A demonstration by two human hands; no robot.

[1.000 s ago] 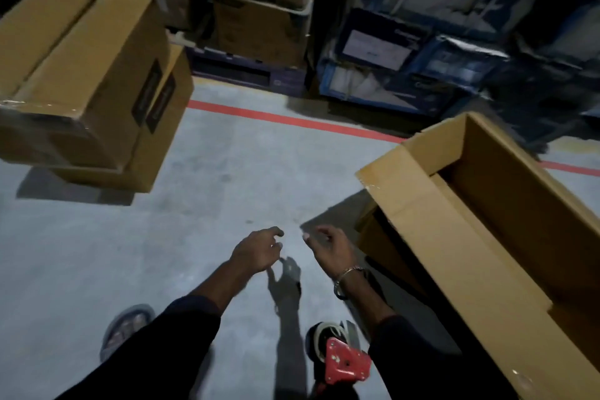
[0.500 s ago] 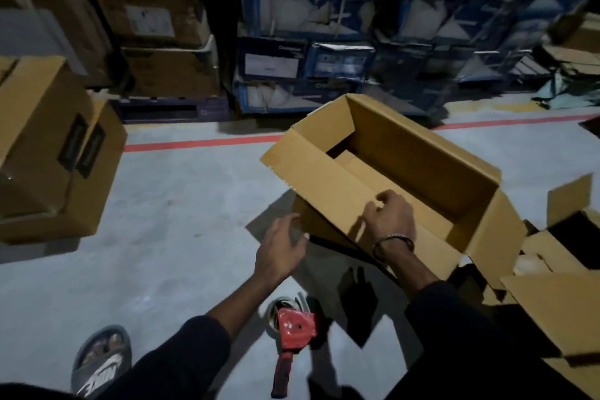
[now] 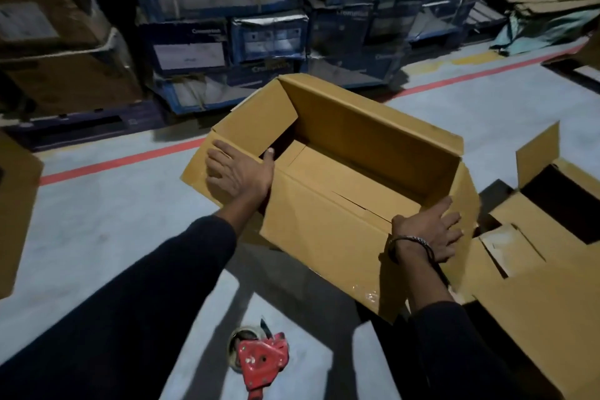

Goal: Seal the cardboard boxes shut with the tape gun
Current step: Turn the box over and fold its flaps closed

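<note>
1. Cardboard box (image 3: 324, 230): an open brown carton stands on the grey floor (image 3: 97, 221) in the middle of the view. Its top is open and the inside bottom flaps are visible. The far long flap stands upright; the left end flap leans inward over the opening.
2. Left hand (image 3: 238, 172): it lies flat against the left end of the cardboard box. The fingers are straight and spread on the outer face, and the thumb hooks over the edge toward the inside. A dark sleeve covers the forearm.
3. Right hand (image 3: 428, 234): it rests on the right end of the cardboard box at the near corner. The fingers are straight and spread apart, pressing on the cardboard. A metal bracelet (image 3: 410, 240) circles the wrist.
4. Tape gun (image 3: 259, 359): the red dispenser lies on the floor close to the person, between the two arms and well apart from both hands. Its tape roll points away from the person; neither hand touches it.
5. Second open carton (image 3: 552, 237): it sits just beside the cardboard box on the right, flaps spread outward.
6. Red line (image 3: 130, 161): a painted stripe crosses the floor behind the cardboard box.
7. Blue cartons (image 3: 259, 26): stacked behind the red line, several crushed or torn. Brown stacked boxes (image 3: 58, 42) stand to their left.
</note>
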